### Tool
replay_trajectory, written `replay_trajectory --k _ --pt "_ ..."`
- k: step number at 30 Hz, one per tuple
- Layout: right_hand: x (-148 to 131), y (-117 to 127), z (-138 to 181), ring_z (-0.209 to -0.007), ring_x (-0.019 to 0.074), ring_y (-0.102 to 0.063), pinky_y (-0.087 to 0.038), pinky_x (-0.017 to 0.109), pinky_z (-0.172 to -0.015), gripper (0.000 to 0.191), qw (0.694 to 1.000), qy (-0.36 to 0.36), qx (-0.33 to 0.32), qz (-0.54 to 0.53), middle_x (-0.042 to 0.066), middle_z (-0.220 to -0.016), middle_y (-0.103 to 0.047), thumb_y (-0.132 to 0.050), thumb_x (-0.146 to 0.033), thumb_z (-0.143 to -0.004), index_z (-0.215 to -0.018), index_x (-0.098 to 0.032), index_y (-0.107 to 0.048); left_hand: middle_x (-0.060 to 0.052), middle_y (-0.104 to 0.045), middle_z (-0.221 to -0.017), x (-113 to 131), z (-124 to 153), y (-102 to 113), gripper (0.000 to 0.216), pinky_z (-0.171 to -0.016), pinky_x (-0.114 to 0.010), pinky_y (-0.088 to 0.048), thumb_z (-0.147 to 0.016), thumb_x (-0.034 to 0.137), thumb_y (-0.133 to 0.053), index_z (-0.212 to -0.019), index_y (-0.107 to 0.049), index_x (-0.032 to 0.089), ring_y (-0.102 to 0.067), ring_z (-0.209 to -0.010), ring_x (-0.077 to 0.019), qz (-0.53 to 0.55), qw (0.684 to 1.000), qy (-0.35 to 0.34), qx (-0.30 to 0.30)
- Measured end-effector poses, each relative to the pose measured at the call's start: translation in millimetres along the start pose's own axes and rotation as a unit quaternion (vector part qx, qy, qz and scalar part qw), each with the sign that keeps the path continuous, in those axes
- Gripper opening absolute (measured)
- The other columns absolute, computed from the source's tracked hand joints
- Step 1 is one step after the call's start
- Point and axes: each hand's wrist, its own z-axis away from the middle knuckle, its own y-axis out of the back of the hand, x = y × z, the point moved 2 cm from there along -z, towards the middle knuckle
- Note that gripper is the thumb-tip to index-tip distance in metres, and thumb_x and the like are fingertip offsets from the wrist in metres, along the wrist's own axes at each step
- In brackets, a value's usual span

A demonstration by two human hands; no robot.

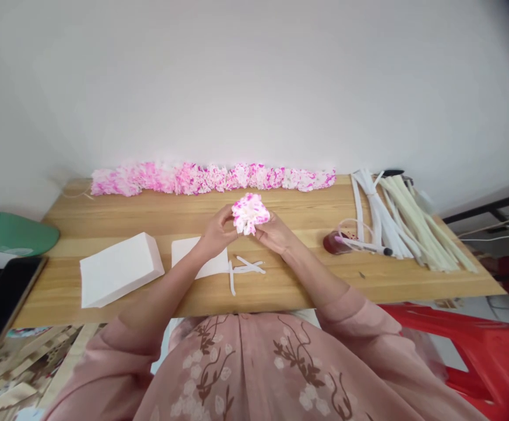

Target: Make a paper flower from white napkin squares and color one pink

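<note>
Between my hands, above the middle of the table, is a white paper flower (250, 213) with magenta spots. My left hand (220, 233) closes on its left side and my right hand (276, 231) on its lower right; some fingertips are hidden behind the petals. Below my left forearm lies a flat white paper sheet (186, 251), partly covered by the arm. Several short white fuzzy stems (248, 268) lie crossed on the wood just beyond the sheet's right edge. A thick stack of white paper (120, 270) sits to the left.
A row of pink-and-white paper flowers (213, 178) lines the wall. At right are a jar of dark red liquid (336, 242), white pipe cleaners (379, 216) and cream ones (425, 225). A phone (6, 298), a green cap (21, 233) and a red stool (477, 345) flank the table (307, 292).
</note>
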Motion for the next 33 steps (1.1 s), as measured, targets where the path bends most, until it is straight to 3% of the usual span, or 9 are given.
replay_trajectory --k 5,9,14,17,22,26,33 --pt "-2 0 5 -0.066 0.0115 -0.061 -0.053 0.025 -0.065 0.041 1.0 0.017 0.001 0.016 -0.002 -0.077 -0.069 -0.093 -0.036 -0.054 -0.085 -0.022 -0.069 -0.007 -0.069 -0.103 -2 6 4 0.023 -0.088 -0.03 -0.05 -0.077 0.028 -0.076 -0.097 -0.07 0.019 -0.063 -0.098 -0.0189 0.03 0.998 -0.025 0.044" --pt "-2 -3 8 -0.073 0.014 -0.064 -0.053 0.027 -0.07 0.038 0.998 0.017 0.017 0.049 -0.001 -0.079 -0.071 -0.092 -0.035 -0.056 -0.083 -0.022 -0.069 -0.003 -0.067 -0.088 1 10 3 0.01 -0.082 -0.027 -0.049 -0.077 0.022 -0.074 -0.084 -0.067 0.019 -0.062 -0.085 -0.0151 0.024 0.998 -0.04 0.049" --pt "1 -3 10 -0.073 0.0139 -0.062 -0.052 0.026 -0.068 0.045 0.997 0.02 0.024 0.063 0.0 -0.083 -0.072 -0.092 -0.039 -0.054 -0.089 -0.023 -0.07 -0.003 -0.069 -0.088 1 11 2 0.014 -0.082 -0.027 -0.05 -0.075 0.023 -0.074 -0.085 -0.066 0.018 -0.064 -0.086 -0.016 0.028 0.996 -0.024 0.08" --pt "3 -1 10 -0.068 0.0115 -0.059 -0.051 0.025 -0.068 0.039 0.998 0.016 0.018 0.065 -0.002 -0.077 -0.069 -0.091 -0.038 -0.058 -0.087 -0.023 -0.07 -0.003 -0.071 -0.092 1 10 2 0.025 -0.082 -0.027 -0.051 -0.072 0.026 -0.078 -0.092 -0.065 0.019 -0.065 -0.088 -0.0166 0.052 0.994 -0.007 0.092" --pt "3 2 10 -0.065 0.0112 -0.058 -0.05 0.026 -0.066 0.035 0.996 0.01 0.012 0.09 -0.003 -0.072 -0.067 -0.09 -0.034 -0.058 -0.082 -0.022 -0.068 -0.003 -0.073 -0.088 0 6 2 0.032 -0.074 -0.026 -0.051 -0.068 0.032 -0.083 -0.09 -0.065 0.018 -0.066 -0.081 -0.0164 0.085 0.996 0.014 0.034" --pt "1 0 11 -0.069 0.0111 -0.06 -0.049 0.024 -0.068 0.03 0.992 0.019 0.02 0.12 -0.003 -0.075 -0.069 -0.089 -0.029 -0.06 -0.08 -0.021 -0.069 -0.003 -0.072 -0.087 -1 7 6 0.026 -0.08 -0.028 -0.051 -0.071 0.033 -0.081 -0.086 -0.065 0.018 -0.066 -0.082 -0.0164 0.041 0.999 -0.011 0.016" --pt "2 1 11 -0.074 0.0154 -0.065 -0.051 0.026 -0.068 0.033 0.992 0.007 0.023 0.125 0.0 -0.081 -0.073 -0.087 -0.035 -0.061 -0.086 -0.02 -0.072 -0.006 -0.07 -0.098 1 13 11 0.026 -0.088 -0.029 -0.049 -0.073 0.023 -0.074 -0.098 -0.066 0.019 -0.065 -0.095 -0.0179 -0.007 0.998 -0.045 0.052"
